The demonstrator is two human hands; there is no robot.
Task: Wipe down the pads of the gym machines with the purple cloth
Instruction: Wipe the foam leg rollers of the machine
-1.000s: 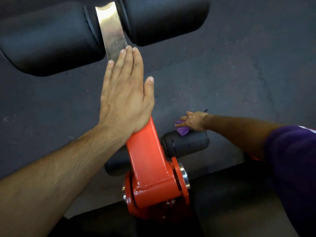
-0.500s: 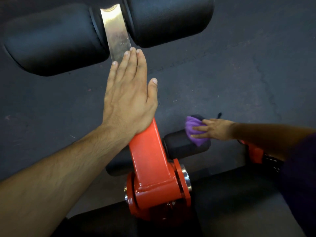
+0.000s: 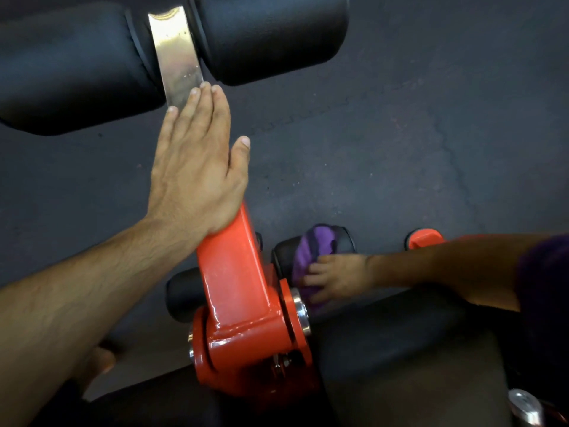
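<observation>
My left hand lies flat with straight fingers on the orange machine arm, fingertips reaching the shiny metal bar. My right hand presses the purple cloth against the near side of the small black roller pad to the right of the orange arm. The cloth drapes over the top of that pad. A second small roller pad sticks out on the arm's left side. Two large black roller pads flank the metal bar at the top.
A black seat pad fills the bottom right. An orange knob shows behind my right forearm. A chrome part sits at the bottom right corner. Dark rubber flooring lies beyond.
My right hand has slid the purple cloth from the top of the small roller pad down its near side, toward me. My left hand has stayed on the orange arm.
</observation>
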